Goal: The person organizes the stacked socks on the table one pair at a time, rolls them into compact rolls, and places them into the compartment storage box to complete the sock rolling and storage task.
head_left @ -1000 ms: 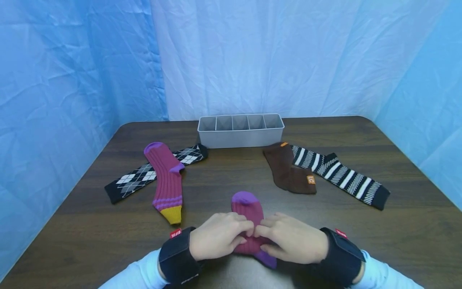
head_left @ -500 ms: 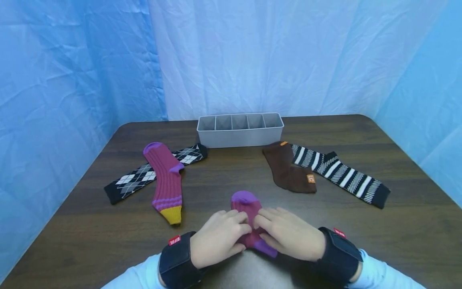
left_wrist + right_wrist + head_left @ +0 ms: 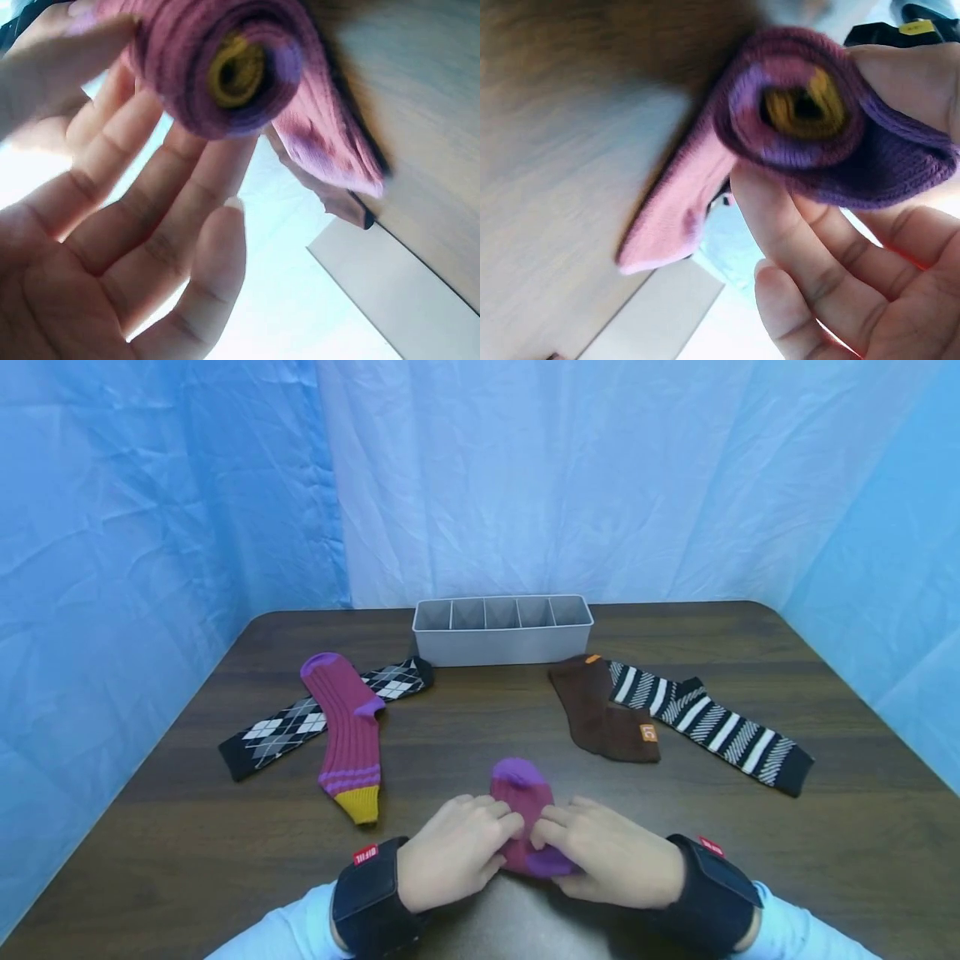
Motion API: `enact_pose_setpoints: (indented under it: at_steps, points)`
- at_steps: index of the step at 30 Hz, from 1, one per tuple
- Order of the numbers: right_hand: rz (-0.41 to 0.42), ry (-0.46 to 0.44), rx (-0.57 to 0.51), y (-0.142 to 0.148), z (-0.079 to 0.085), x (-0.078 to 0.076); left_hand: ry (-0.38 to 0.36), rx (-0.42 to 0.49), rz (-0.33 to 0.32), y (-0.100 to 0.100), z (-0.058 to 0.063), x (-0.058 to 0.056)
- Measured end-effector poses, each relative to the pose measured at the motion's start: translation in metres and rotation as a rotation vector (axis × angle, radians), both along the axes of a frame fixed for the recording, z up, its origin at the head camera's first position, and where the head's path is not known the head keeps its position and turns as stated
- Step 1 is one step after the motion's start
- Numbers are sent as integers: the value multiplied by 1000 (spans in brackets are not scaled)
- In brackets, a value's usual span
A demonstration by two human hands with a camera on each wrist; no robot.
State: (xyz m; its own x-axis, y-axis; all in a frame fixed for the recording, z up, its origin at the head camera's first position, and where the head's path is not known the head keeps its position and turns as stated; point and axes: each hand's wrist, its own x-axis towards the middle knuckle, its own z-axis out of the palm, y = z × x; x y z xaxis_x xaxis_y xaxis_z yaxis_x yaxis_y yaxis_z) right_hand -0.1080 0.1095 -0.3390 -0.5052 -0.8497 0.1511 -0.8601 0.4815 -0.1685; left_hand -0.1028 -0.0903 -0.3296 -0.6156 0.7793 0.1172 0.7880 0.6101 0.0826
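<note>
item: one pink-and-purple sock (image 3: pixel 520 797), lying on the bench (image 3: pixel 450 718) nearest the person, toe pointing toward the grey divided tray (image 3: pixel 502 646). condition: partly rolled, a yellow cuff (image 3: pixel 830 109) sitting at the core. change: the purple heel (image 3: pixel 550 862) is now lying drawn up against the right hand (image 3: pixel 615 856); a second ago it was jutting toward the person — the rolling is advancing, i am judging, with mostly the toe end remaining flat. holding: that hand and the left hand (image 3: pixel 461 856) are each pinching one end of the roll. markings: an orange label (image 3: pixel 648 732) is showing on the brown sock (image 3: pixel 585 714), and red tags (image 3: pixel 365 854) on the wristbands (image 3: pixel 375 902) — none is reading clearly.
</note>
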Motion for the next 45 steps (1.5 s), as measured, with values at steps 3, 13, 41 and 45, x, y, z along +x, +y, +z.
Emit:
enact_pose_setpoints:
  at_steps: [3,13,41,45]
  points:
    - [35,-15,-6,1,2,0,4,-5,-21,-1,2,1]
    - [50,-91,23,4,5,-4,-62,-21,-28,-1,0,-1]
    - [-163,-58,-48,-2,3,-3,-137,59,87,-4,0,-8]
    - [-156,-35,-37,-3,1,-3,-32,34,94,-2,-1,-3]
